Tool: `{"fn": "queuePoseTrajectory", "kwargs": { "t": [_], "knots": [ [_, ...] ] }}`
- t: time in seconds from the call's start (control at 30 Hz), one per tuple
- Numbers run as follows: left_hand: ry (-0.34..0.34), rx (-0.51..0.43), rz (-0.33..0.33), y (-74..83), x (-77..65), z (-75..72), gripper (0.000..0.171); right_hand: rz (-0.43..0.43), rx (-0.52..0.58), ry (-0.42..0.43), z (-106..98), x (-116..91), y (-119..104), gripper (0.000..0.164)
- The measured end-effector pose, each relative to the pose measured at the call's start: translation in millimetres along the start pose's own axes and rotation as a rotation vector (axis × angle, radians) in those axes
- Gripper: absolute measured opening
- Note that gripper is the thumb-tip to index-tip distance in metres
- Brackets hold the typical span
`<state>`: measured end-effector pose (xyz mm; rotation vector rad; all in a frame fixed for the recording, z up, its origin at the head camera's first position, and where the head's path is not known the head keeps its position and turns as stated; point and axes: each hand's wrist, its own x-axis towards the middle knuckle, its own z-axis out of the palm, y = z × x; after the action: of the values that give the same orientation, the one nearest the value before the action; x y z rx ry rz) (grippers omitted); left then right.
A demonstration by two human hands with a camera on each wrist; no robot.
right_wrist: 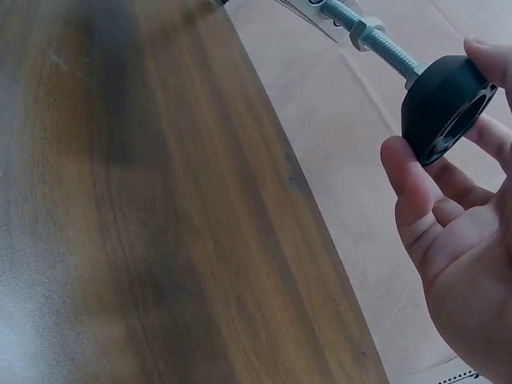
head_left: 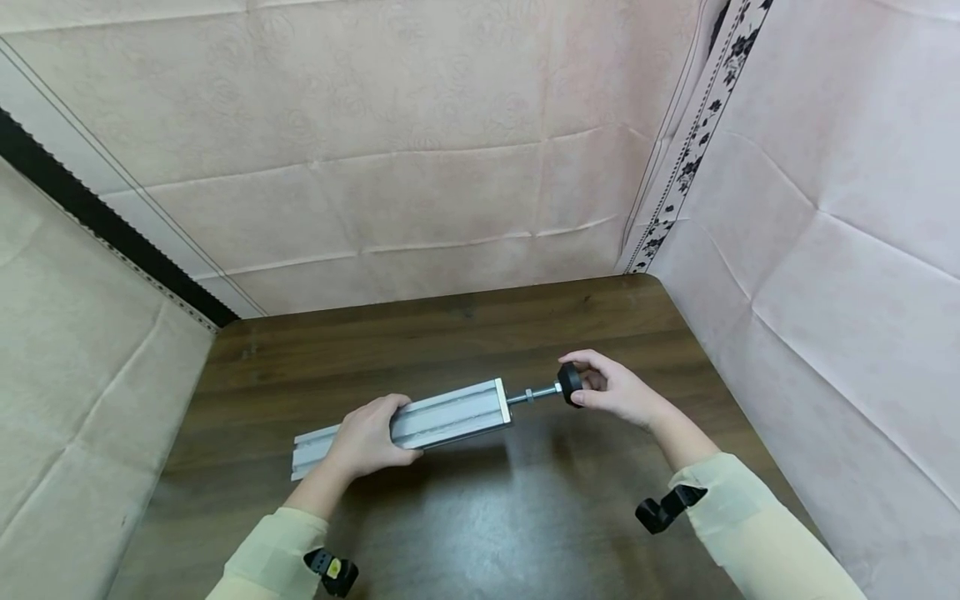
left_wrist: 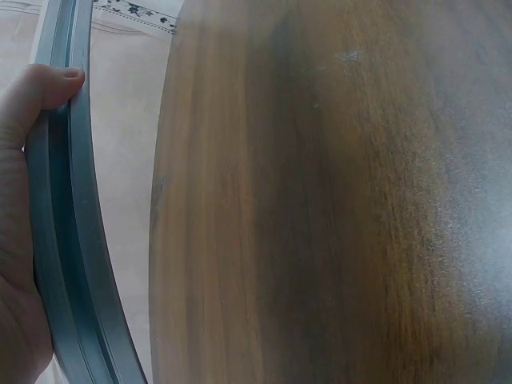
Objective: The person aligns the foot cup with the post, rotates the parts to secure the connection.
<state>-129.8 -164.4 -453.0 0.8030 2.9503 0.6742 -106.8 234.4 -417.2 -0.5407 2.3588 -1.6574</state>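
Observation:
A slotted silver aluminium profile (head_left: 450, 417) is held slantwise above the table by my left hand (head_left: 371, 437), which grips it round its middle. In the left wrist view the thumb lies over the slotted face of the profile (left_wrist: 64, 200). From the end plate at its right end sticks out a threaded rod with a nut (right_wrist: 368, 34). A round black levelling foot (right_wrist: 444, 104) sits on the rod's outer end. My right hand (head_left: 611, 392) pinches this foot by its rim between thumb and fingers. Some of those fingers are cut off in the right wrist view.
Beneath both hands lies a brown wood-grain table (head_left: 480, 517) with rounded far corners. Pale cloth sheets (head_left: 420, 167) hang behind it and at both sides. A black camera is strapped to each wrist, with the right one (head_left: 667, 507) hanging below the sleeve.

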Motion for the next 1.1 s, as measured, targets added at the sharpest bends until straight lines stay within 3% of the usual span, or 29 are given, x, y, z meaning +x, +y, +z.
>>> {"fn": "queuePoseTrajectory", "kwargs": {
  "t": [0.53,1.1],
  "knots": [
    [-0.011,0.014,0.013,3.6,-2.3,-0.4,0.068,0.081,-0.001,0.016,1.9,-5.0,2.4,0.039],
    [-0.002,0.003,0.013,0.8,-1.3,1.7,0.069,0.084,-0.033,0.014,-0.3,-1.9,-1.7,0.039]
  ]
}}
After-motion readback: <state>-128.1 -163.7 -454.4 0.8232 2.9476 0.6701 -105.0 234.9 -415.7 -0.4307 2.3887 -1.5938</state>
